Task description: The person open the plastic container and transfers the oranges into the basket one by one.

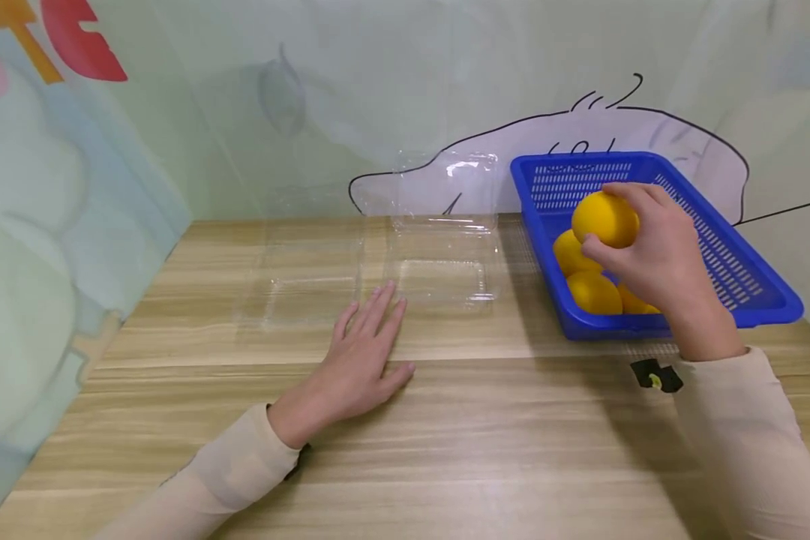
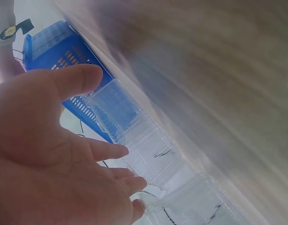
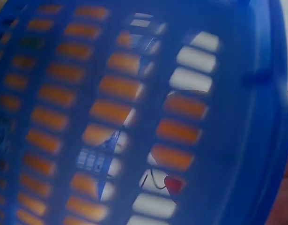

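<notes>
My right hand (image 1: 668, 251) pinches an orange (image 1: 604, 219) between thumb and fingers, over the blue plastic basket (image 1: 556, 300). Several more oranges (image 1: 592, 292) lie in the basket's near left part. In the right wrist view the basket's slotted wall (image 3: 232, 117) fills most of the picture, with orange colour showing through the slots. My left hand (image 1: 354, 364) lies with fingers spread and straight, its fingertips close to two clear plastic clamshell boxes. The right box (image 1: 442, 281) stands with its lid up, and the left box (image 1: 310, 300) is beside it.
The wood-grain table (image 1: 445, 450) ends at a printed wall sheet (image 1: 391, 90) behind the boxes and basket. A small black tag (image 1: 656, 376) shows beside my right sleeve. The basket stands at the table's back right.
</notes>
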`<state>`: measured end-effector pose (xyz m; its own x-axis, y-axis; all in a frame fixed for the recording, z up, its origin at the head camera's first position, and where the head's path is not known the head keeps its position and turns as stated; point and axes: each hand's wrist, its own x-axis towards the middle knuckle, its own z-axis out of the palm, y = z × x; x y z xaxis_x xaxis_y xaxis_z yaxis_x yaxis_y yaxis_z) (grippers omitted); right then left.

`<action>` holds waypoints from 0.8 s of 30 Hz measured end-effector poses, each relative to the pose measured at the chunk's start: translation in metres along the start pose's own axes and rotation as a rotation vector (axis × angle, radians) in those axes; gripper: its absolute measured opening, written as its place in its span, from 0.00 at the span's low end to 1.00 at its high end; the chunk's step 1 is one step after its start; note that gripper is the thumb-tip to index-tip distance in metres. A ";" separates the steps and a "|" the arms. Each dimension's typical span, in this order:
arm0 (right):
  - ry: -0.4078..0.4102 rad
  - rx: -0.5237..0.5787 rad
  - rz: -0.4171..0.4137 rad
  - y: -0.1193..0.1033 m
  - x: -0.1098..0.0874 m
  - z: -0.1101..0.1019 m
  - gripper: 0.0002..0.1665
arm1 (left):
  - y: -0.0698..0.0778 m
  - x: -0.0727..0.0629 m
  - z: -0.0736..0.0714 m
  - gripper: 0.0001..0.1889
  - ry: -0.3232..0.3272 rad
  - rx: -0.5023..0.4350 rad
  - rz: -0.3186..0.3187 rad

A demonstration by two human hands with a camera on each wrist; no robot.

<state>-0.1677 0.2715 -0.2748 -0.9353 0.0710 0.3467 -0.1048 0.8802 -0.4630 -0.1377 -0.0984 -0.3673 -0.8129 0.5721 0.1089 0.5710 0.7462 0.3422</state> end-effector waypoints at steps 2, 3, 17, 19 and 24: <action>-0.011 -0.012 0.020 0.008 0.001 -0.002 0.40 | -0.001 0.000 0.000 0.46 -0.001 0.000 -0.002; -0.016 -0.015 0.031 0.011 0.002 -0.003 0.40 | -0.001 0.000 0.000 0.46 -0.002 -0.002 -0.003; -0.080 -0.075 0.165 0.048 0.010 -0.010 0.43 | -0.001 -0.001 0.000 0.46 0.002 -0.007 -0.004; -0.089 -0.079 0.174 0.053 0.010 -0.011 0.43 | -0.001 -0.001 0.000 0.46 -0.004 -0.009 -0.005; -0.109 -0.077 0.196 0.062 0.012 -0.010 0.44 | 0.000 -0.001 -0.001 0.46 -0.008 -0.013 -0.010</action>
<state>-0.1818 0.3316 -0.2908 -0.9667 0.1964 0.1639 0.1045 0.8881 -0.4475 -0.1372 -0.0995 -0.3670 -0.8174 0.5678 0.0978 0.5616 0.7472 0.3553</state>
